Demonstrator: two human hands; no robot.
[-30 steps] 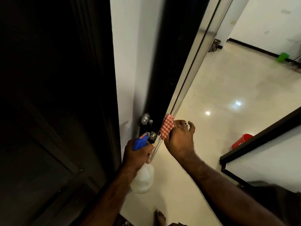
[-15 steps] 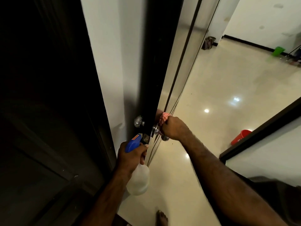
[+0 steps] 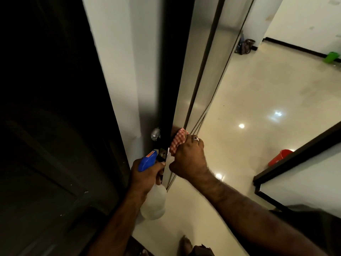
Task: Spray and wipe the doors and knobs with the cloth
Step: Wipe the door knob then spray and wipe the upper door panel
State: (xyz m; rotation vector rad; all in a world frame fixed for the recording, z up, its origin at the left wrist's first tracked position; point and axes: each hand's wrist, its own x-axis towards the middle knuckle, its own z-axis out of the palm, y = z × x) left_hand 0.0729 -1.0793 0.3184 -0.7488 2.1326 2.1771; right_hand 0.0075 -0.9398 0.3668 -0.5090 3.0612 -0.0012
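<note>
Right hand [image 3: 188,159], fingers clamped on the checked cloth [image 3: 178,140], has slid back up the door [image 3: 186,85] edge off the knob – wiping continues – left hand [image 3: 144,174] grips the spray bottle [image 3: 153,198]

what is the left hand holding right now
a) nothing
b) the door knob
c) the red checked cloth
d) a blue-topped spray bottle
d: the left hand grips the spray bottle by its blue head, the pale body hanging below, while the right hand holds the red checked cloth against the door edge.
</note>
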